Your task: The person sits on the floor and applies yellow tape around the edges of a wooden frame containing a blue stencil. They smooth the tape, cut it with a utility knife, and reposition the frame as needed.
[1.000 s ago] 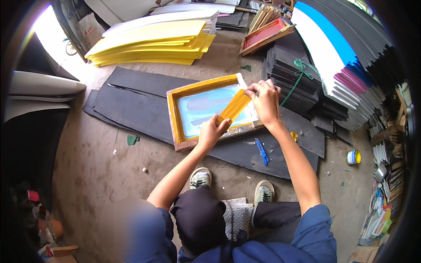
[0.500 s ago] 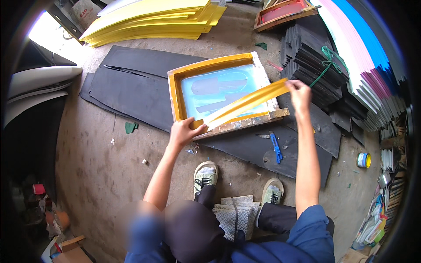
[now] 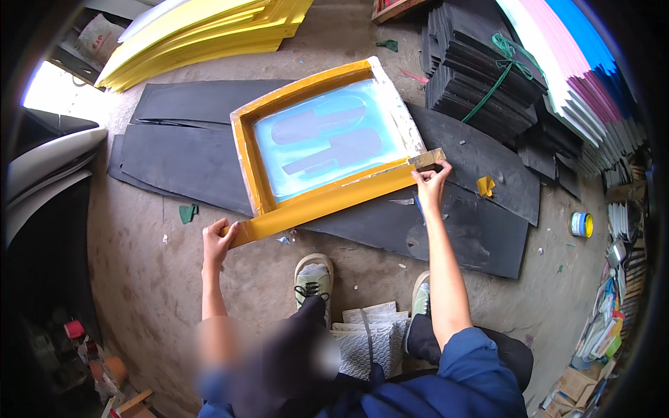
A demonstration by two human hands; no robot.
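A strip of brown-yellow tape (image 3: 327, 206) is stretched along the near side of a wooden screen-printing frame (image 3: 242, 150). My left hand (image 3: 220, 240) pinches the strip's left end, out past the frame's near left corner. At the other end my right hand (image 3: 431, 182) pinches the tape beside the wooden block at the near right corner. Yellow-brown tape lines the frame's inner sides, and its right side is white and stained. Its light blue mesh (image 3: 327, 139) carries grey sole-like shapes. A blue utility knife is mostly hidden behind my right hand.
Black foam sheets (image 3: 181, 153) lie under the frame. Yellow sheets (image 3: 209, 42) are piled at the back left. Black foam stacks tied with green string (image 3: 481, 70) stand at the back right. A small yellow-blue can (image 3: 581, 224) and a crumpled tape piece (image 3: 486, 185) lie at right.
Both hands have come toward me and to the left, bringing the tape from across the mesh to the frame's near edge. The view has shifted too, and a crumpled tape piece now shows at right.
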